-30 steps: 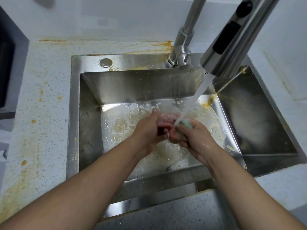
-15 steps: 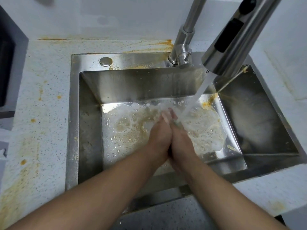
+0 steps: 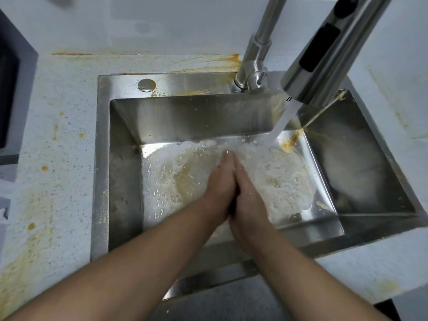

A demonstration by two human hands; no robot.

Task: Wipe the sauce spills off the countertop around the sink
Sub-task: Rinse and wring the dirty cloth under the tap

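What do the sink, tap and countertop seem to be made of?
Sink: likely stainless steel, brushed; grey metal with blurred reflections and crisp folded corners. Tap: also metal, probably steel, with a satin sheen and soft highlights. Countertop: seemingly stone or a stone-like composite; matte white with fine dark speckles, stained orange in places.

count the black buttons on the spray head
2: a round button at the frame's top edge, an oblong button below it; the far side of the spray head is hidden.

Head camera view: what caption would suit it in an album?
Left hand and right hand pressed palm to palm over the foamy sink, faucet running, sauce stains on the countertop.
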